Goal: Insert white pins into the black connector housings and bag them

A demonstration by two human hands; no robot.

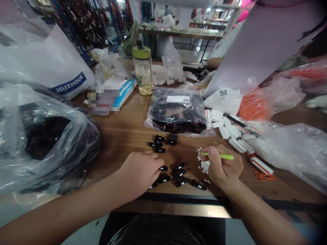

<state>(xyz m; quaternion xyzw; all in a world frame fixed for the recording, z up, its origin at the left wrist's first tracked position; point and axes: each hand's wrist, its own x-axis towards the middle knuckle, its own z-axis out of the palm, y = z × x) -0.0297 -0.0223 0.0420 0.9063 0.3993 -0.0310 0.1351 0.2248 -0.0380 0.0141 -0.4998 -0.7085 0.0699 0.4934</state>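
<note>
Right hand (226,166): closed round a green-handled pick (227,156), long axis roughly crosswise to the table (114,136), thin tip pointing left.
Small white pins (205,166): loose pile, just left of the right hand.
Left hand (139,170): fingers curled down at a black connector housing (164,168); cannot tell whether gripped.
Black connector housings, group of three (180,174): between the hands, nearer the left, long axes slanting away rightward.
</note>
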